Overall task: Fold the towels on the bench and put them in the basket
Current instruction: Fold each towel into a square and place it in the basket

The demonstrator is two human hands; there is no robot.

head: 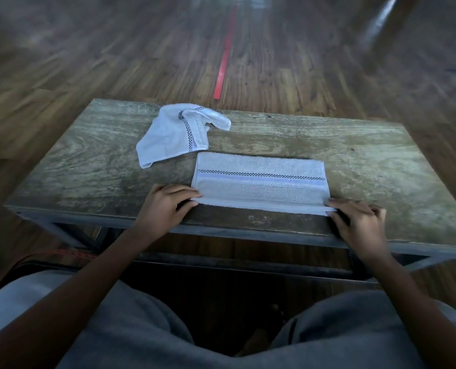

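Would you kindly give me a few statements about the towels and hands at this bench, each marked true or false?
1. A flat towel and a crumpled towel both lie on the bench. True.
2. The crumpled towel lies to the right of the flat towel. False: it lies beyond it, to the left.
3. The left hand and right hand hold the flat towel's near corners. True.
4. The tape strip on the floor is blue. False: it is red.
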